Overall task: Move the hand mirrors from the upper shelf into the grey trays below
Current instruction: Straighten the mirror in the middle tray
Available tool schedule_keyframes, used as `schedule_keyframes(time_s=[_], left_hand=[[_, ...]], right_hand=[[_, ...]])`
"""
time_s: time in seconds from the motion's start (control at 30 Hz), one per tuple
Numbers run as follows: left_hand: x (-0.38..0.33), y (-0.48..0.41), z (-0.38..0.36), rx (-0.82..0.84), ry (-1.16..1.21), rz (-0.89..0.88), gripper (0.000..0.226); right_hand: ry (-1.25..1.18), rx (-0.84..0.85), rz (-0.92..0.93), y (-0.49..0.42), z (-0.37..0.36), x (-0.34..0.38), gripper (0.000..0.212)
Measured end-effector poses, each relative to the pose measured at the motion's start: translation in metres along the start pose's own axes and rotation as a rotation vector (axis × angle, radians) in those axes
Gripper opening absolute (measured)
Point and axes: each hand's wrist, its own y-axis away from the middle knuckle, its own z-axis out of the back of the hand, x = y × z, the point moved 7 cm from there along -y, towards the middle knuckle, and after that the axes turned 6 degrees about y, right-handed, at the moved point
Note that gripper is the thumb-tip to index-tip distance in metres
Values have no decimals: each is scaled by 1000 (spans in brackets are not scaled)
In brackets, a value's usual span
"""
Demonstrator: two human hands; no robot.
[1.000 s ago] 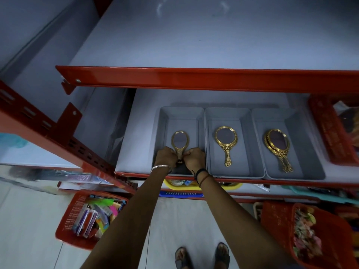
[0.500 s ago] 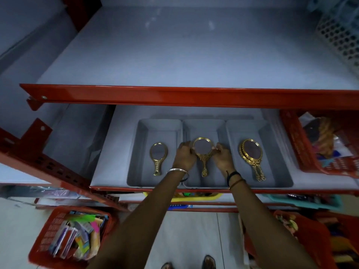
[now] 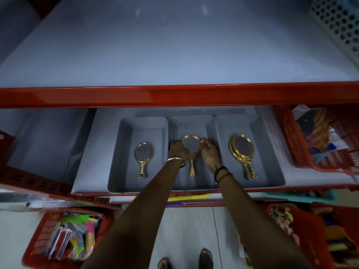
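Three grey trays stand side by side on the lower shelf. The left tray (image 3: 124,171) holds one gold hand mirror (image 3: 143,158). In the middle tray (image 3: 202,181) lies a round gold hand mirror (image 3: 191,150), handle towards me. My left hand (image 3: 177,151) touches its frame on the left and my right hand (image 3: 210,154) on the right, fingers curled against the rim. The right tray (image 3: 268,171) holds ornate gold mirrors (image 3: 242,152) stacked on each other. The upper shelf (image 3: 174,55) shows no mirrors.
A red shelf beam (image 3: 174,94) crosses the view above the trays. A red basket (image 3: 320,152) of goods stands right of the trays, a white perforated basket (image 3: 338,22) at the top right. Red baskets (image 3: 64,235) sit on the floor below.
Both hands went from the mirror in the left tray to the mirror in the middle tray, and now hold its round frame from both sides. The view has tilted upward.
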Motion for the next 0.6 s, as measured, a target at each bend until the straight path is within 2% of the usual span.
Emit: schedule_keyframes(time_s=[0.6], left_hand=[[3,-3,-1,-63,6,-6,35]], right_hand=[[-15,-30,15,1,-5,-1,47]])
